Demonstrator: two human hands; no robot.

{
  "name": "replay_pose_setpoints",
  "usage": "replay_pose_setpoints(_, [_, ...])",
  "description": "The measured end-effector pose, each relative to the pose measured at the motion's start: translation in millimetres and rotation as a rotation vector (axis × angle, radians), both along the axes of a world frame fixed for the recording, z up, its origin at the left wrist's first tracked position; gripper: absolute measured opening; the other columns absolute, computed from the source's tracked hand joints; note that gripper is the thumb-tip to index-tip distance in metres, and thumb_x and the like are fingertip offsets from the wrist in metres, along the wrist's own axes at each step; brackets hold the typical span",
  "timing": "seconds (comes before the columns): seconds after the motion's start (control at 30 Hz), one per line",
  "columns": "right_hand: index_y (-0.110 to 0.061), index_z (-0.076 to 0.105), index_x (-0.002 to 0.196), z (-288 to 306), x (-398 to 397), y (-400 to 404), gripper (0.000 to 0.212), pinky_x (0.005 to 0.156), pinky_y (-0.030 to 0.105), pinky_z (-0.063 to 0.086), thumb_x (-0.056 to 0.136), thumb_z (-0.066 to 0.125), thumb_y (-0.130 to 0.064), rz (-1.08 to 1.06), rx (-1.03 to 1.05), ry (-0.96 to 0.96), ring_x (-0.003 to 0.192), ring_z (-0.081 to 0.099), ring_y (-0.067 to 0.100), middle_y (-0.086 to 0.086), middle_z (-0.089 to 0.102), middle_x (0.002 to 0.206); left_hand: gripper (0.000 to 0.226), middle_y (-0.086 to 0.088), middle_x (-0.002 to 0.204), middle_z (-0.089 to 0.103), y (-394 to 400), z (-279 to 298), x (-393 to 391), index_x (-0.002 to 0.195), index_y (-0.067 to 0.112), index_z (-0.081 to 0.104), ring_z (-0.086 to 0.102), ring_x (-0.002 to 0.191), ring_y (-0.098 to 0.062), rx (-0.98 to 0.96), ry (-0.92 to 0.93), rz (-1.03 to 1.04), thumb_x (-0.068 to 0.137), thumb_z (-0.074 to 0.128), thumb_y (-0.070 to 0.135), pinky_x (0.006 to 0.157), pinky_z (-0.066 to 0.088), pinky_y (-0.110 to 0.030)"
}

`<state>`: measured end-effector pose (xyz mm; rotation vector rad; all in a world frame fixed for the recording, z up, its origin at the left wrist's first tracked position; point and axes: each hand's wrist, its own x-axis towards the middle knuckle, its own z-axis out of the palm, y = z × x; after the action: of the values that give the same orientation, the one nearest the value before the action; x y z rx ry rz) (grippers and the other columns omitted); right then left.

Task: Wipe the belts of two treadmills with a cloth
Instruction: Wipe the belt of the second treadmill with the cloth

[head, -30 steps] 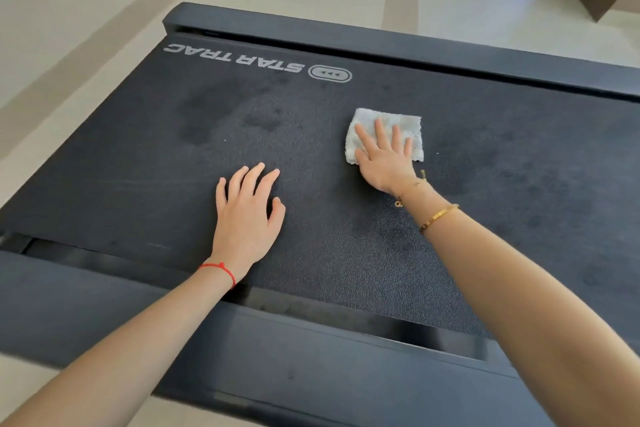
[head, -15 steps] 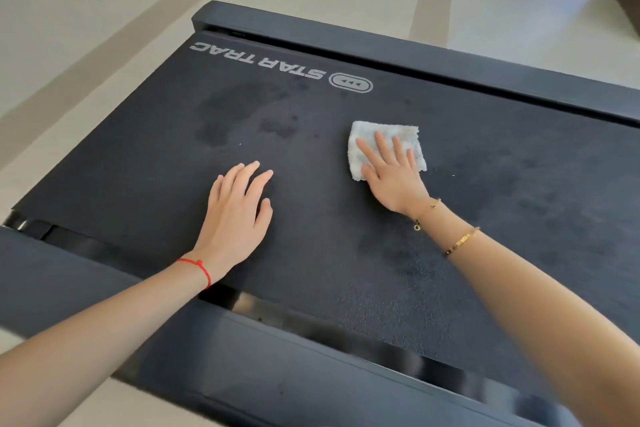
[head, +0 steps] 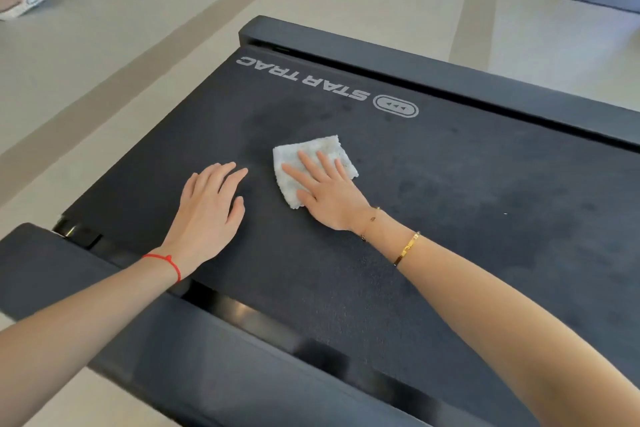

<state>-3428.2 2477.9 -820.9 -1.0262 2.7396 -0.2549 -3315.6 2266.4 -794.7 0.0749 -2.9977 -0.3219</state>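
The left hand (head: 207, 208) is laid flat, fingers straight, on the grainy black treadmill belt (head: 485, 204). Just to its right, a folded, fluffy white cloth (head: 311, 156) is pressed to the belt under the spread fingers of the right hand (head: 329, 194).

Belt (head: 450, 218) lies open rightward; far rail (head: 433, 78) bounds it.
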Motion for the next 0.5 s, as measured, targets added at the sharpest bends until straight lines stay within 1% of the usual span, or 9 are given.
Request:
replay_pose_setpoints(0.07, [-0.037, 0.009, 0.155, 0, -27, 13, 0.053, 0.119, 0.05, -0.003, 0.105, 0.024, -0.034, -0.117, 0.019, 0.049, 0.15, -0.005, 0.033, 0.0, -0.003, 0.165, 0.046, -0.009, 0.15, 0.041, -13, -6, -8, 0.145, 0.011, 0.044, 0.032, 0.142, -0.03, -0.006, 0.003, -0.004, 0.099, 0.047, 0.019, 0.119, 0.022, -0.052])
replay_pose_setpoints(0.13, [-0.034, 0.01, 0.156, 2, -67, 30, 0.053, 0.118, 0.052, 0.003, 0.105, 0.024, -0.034, -0.314, 0.057, 0.095, 0.15, 0.001, 0.035, 0.004, 0.0, 0.165, 0.046, -0.009, 0.151, 0.041, -26, -10, -18, 0.145, 0.012, 0.044, 0.031, 0.143, -0.03, -0.007, 0.006, -0.003, 0.099, 0.047, 0.019, 0.119, 0.022, -0.052])
replay_pose_setpoints(0.17, [-0.033, 0.01, 0.156, 4, -88, 38, 0.053, 0.118, 0.052, 0.003, 0.105, 0.024, -0.035, -0.414, 0.07, 0.09, 0.149, 0.001, 0.036, 0.005, -0.001, 0.165, 0.047, -0.008, 0.152, 0.04, -33, -12, -23, 0.145, 0.012, 0.043, 0.031, 0.143, -0.029, -0.007, 0.005, -0.002, 0.099, 0.046, 0.02, 0.119, 0.021, -0.053])
replay_pose_setpoints(0.27, [-0.036, 0.007, 0.156, 10, -138, 48, 0.055, 0.119, 0.052, -0.008, 0.102, 0.02, -0.038, -0.635, 0.042, -0.043, 0.15, -0.01, 0.033, 0.002, -0.008, 0.165, 0.049, -0.008, 0.154, 0.037, -52, -19, -36, 0.147, 0.014, 0.041, 0.028, 0.145, -0.029, -0.018, -0.009, -0.019, 0.1, 0.045, 0.023, 0.12, 0.02, -0.053])
replay_pose_setpoints(0.33, [-0.038, 0.005, 0.155, 10, -158, 34, 0.057, 0.118, 0.051, -0.012, 0.101, 0.02, -0.04, -0.683, 0.05, -0.069, 0.15, -0.014, 0.032, 0.0, -0.011, 0.164, 0.049, -0.007, 0.155, 0.035, -60, -24, -39, 0.148, 0.015, 0.039, 0.025, 0.146, -0.028, -0.013, -0.022, -0.025, 0.1, 0.044, 0.026, 0.12, 0.019, -0.054])
replay_pose_setpoints(0.4, [-0.039, 0.003, 0.155, 12, -170, 10, 0.057, 0.118, 0.052, -0.013, 0.1, 0.019, -0.041, -0.687, 0.054, -0.07, 0.149, -0.016, 0.033, 0.0, -0.012, 0.164, 0.05, -0.006, 0.156, 0.033, -64, -27, -39, 0.149, 0.017, 0.038, 0.023, 0.147, -0.027, 0.021, -0.026, -0.023, 0.101, 0.043, 0.028, 0.121, 0.017, -0.053])
replay_pose_setpoints(0.5, [-0.041, 0.002, 0.155, 13, -170, -27, 0.057, 0.118, 0.051, -0.014, 0.1, 0.02, -0.04, -0.613, 0.049, -0.083, 0.149, -0.017, 0.032, -0.001, -0.012, 0.164, 0.049, -0.005, 0.156, 0.034, -64, -31, -39, 0.148, 0.018, 0.039, 0.023, 0.147, -0.026, 0.059, 0.005, -0.019, 0.101, 0.042, 0.028, 0.121, 0.015, -0.053])
